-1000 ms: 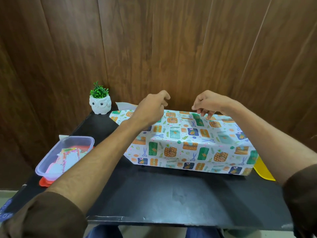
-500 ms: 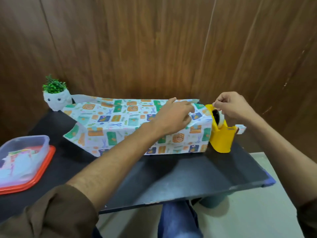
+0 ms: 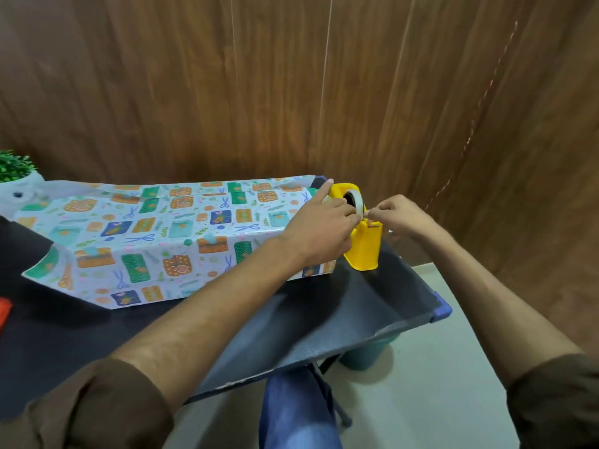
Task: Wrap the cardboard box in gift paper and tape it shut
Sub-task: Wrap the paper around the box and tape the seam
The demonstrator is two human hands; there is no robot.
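The box, covered in gift paper (image 3: 181,228) with a colourful present pattern, lies lengthwise on the black table (image 3: 324,312); loose paper juts out at its left end. A yellow tape dispenser (image 3: 364,251) stands against its right end, with a white tape roll (image 3: 355,200) in it. My left hand (image 3: 319,228) holds the dispenser at the roll, its index finger stretched along the top. My right hand (image 3: 398,215) pinches the tape end just right of the roll, above the dispenser's front. The cardboard itself is hidden under the paper.
A white owl pot with a green plant (image 3: 19,189) stands at the far left by the wooden wall. A red lid corner (image 3: 4,311) shows at the left edge. The table's right edge lies close to the dispenser; a teal container (image 3: 366,354) stands on the floor below.
My left hand left the paper on the box's right end and took hold of the dispenser. My right hand stayed at the tape. The view swung right.
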